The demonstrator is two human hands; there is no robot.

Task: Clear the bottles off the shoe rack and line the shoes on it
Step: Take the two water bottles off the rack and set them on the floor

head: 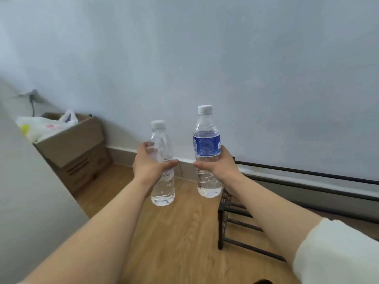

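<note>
My left hand (150, 163) grips a clear water bottle (162, 187) with a white cap and no coloured label, held upright above the wooden floor. My right hand (220, 165) grips a second clear bottle (207, 144) with a white cap and a blue label, also upright and a little higher. Both bottles hang in the air to the left of the black metal shoe rack (242, 224), whose bars run along the wall to the right. No shoes are in view.
A cardboard box (82, 148) holding a white plastic bag (41, 125) stands in the left corner against the wall. A pale wall surface (30, 191) runs close on the left. The wooden floor (180, 232) lies between box and rack.
</note>
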